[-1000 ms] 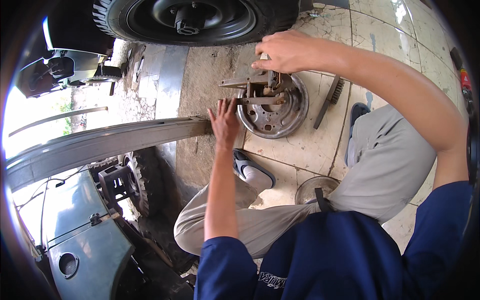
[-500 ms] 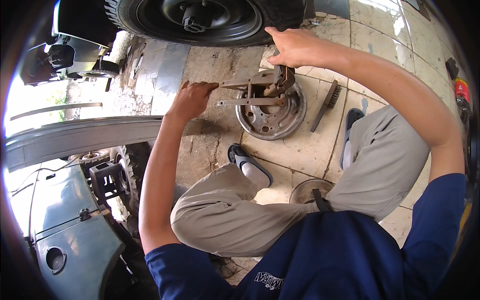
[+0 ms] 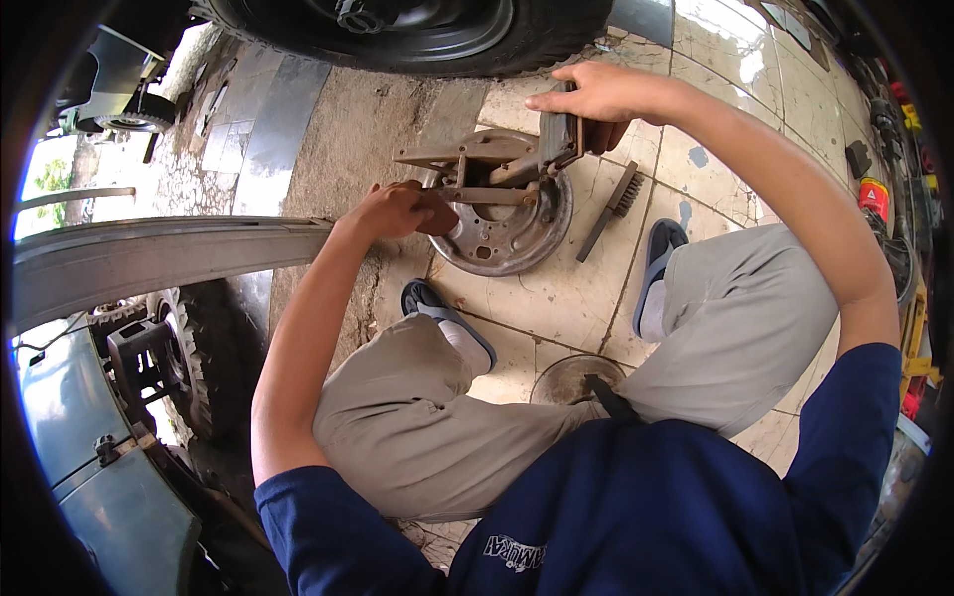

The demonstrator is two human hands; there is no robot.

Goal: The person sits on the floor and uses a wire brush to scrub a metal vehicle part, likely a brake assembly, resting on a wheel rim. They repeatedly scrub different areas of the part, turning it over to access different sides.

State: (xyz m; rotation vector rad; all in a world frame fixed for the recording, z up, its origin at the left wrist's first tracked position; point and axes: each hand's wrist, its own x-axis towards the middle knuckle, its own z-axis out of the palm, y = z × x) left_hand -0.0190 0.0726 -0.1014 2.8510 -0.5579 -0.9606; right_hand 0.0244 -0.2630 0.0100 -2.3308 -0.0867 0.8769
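A rusty metal bracket (image 3: 470, 156) with long flat arms and a boxy dark end lies tilted across a round, worn metal plate (image 3: 497, 253) with holes in it. My right hand (image 3: 606, 99) grips the bracket's boxy end, index finger stretched over its top and the other fingers curled underneath. At the opposite end, my left hand (image 3: 397, 211) has its fingers bent around the tip of the lower arm; part of that tip is hidden. On the tiles right of the plate lies a wire brush (image 3: 611, 211), touched by neither hand.
A large tyre (image 3: 537, 40) stands beyond the plate. From the left a long metal beam (image 3: 169, 253) reaches in above a green vehicle body (image 3: 129, 477). A round metal disc (image 3: 556, 380) sits between my legs. A red can (image 3: 874, 199) stands at the far right.
My left hand has shifted from the upper arm's tip to the lower arm, its fingers now bent. My right hand has moved lower around the boxy end. The view has shifted.
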